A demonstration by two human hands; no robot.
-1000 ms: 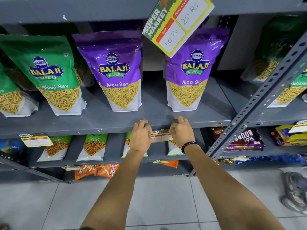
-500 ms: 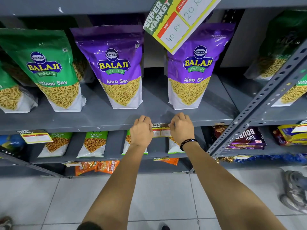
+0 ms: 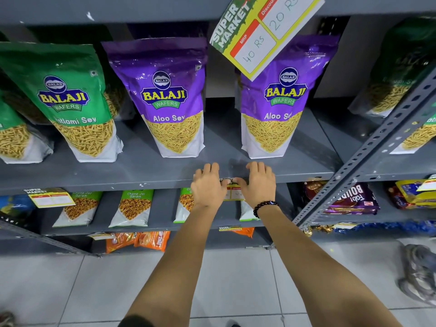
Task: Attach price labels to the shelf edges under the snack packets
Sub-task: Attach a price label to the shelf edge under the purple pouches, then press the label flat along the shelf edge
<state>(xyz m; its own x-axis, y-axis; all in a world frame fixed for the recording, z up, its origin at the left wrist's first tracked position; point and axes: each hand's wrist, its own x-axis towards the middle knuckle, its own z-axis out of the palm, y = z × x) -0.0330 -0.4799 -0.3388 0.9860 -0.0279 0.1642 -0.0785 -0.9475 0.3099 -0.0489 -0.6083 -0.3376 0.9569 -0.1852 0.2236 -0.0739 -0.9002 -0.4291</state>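
A small yellow and white price label [image 3: 234, 191] hangs at the front edge of the grey shelf [image 3: 141, 182], between two purple Aloo Sev packets [image 3: 173, 100] [image 3: 278, 102]. My left hand [image 3: 207, 185] and my right hand [image 3: 258, 182] sit side by side on the shelf lip, fingers curled over the top. Both thumbs pinch the label's upper edge against the lip. The hands hide most of the label. A green Ratlami Sev packet [image 3: 70, 102] stands to the left.
A large tilted price label [image 3: 264, 31] hangs from the shelf above. Another label [image 3: 50, 197] is fixed to the same edge at the left. A perforated grey upright [image 3: 368, 154] slants at the right. Lower shelves hold more snack packets; tiled floor lies below.
Both hands have moved closer together on the shelf lip and now cover more of the label. The view has shifted slightly upward.
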